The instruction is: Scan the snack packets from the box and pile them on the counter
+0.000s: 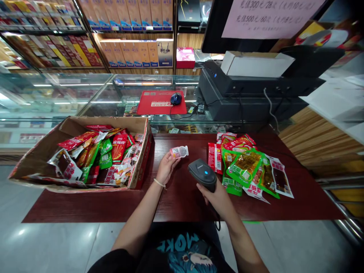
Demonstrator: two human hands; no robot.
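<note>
A small pink-and-white snack packet is pinched in my left hand, above the dark red table. My right hand is wrapped round a black barcode scanner with a blue light on top. The scanner's head points toward the packet, with a gap between them. Left of my hands, a cardboard box holds many red, green and white snack packets. To the right, a pile of green, red and white snack packets lies on the table.
Behind the table is a glass counter with a red mouse pad and a dark mouse. A black till carrying a white box stands at the back right, beneath a screen. Shelves of boxed goods fill the background.
</note>
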